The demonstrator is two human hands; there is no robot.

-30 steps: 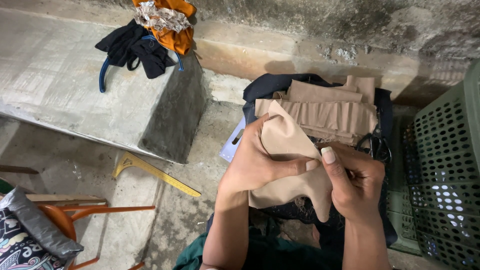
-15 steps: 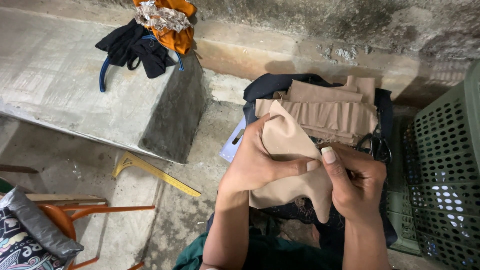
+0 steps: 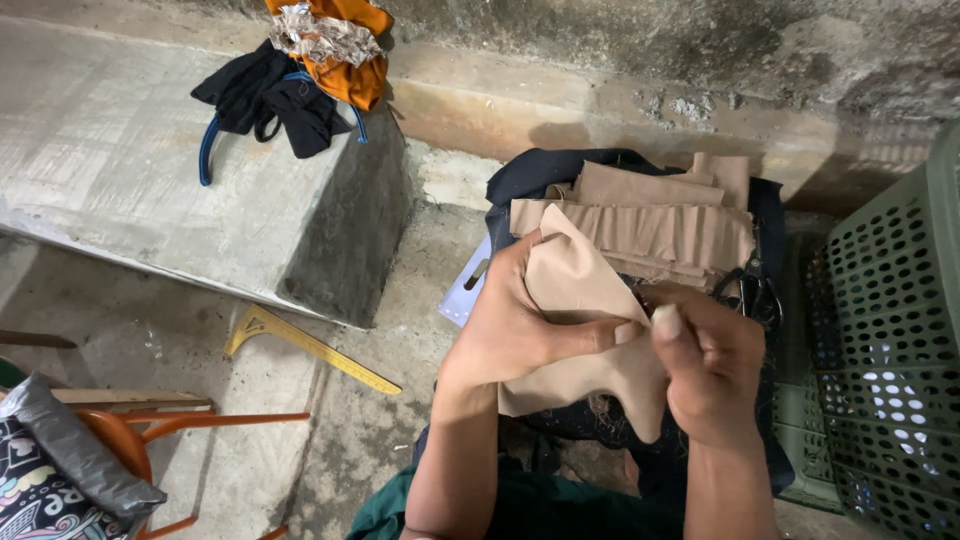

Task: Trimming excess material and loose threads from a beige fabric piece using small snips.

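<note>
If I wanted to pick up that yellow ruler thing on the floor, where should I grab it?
Probably grab the yellow ruler on its long straight arm, near the middle, coming down from above. It lies flat on the concrete floor, and that arm is thin with bare floor on both sides. The bent end sits close to the concrete block, so there is less room there.

Your forearms were bare right down to the wrists, no sleeves on either side, and no watch, bracelet or ring on you that I could spot. Your left hand (image 3: 520,335) and right hand (image 3: 715,365) were bare too, no gloves. The thumbnail on your right hand was longish and pale. Just below your left hand, by the elbow, a bit of your dark green clothing (image 3: 385,515) showed, loose and creased.
</note>
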